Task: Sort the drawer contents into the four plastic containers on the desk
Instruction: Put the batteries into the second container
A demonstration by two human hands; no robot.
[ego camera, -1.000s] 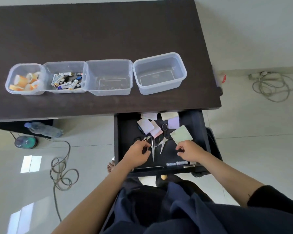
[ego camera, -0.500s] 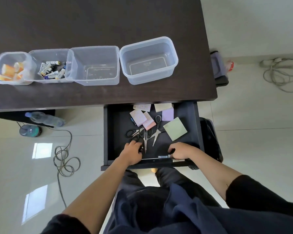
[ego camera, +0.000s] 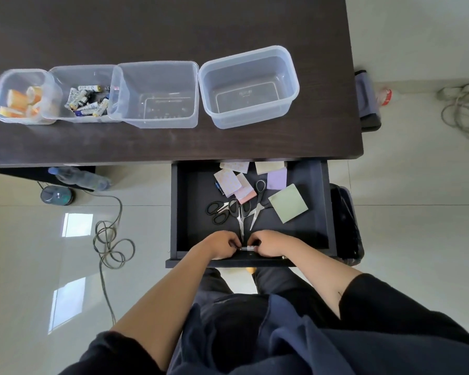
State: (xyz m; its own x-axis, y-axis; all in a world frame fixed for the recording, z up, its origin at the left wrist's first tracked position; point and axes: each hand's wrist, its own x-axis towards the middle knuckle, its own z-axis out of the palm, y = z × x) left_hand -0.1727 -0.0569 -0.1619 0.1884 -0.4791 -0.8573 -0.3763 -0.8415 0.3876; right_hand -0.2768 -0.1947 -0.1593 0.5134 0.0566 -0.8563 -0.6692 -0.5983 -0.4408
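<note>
both hands (ego camera: pixel 224 246) (ego camera: pixel 271 244) on a battery (ego camera: pixel 247 248)

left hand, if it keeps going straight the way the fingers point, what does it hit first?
The left hand points right, along the drawer's front edge. First contact is probably the small silver cylinder at its fingertips, then the right hand just beyond. Depth is unclear.

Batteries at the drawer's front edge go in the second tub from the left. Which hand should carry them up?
Left, probably. Both the left hand and right hand are curled at the small battery, but the battery tub sits far left on the desk, so the right would cross over.
</note>
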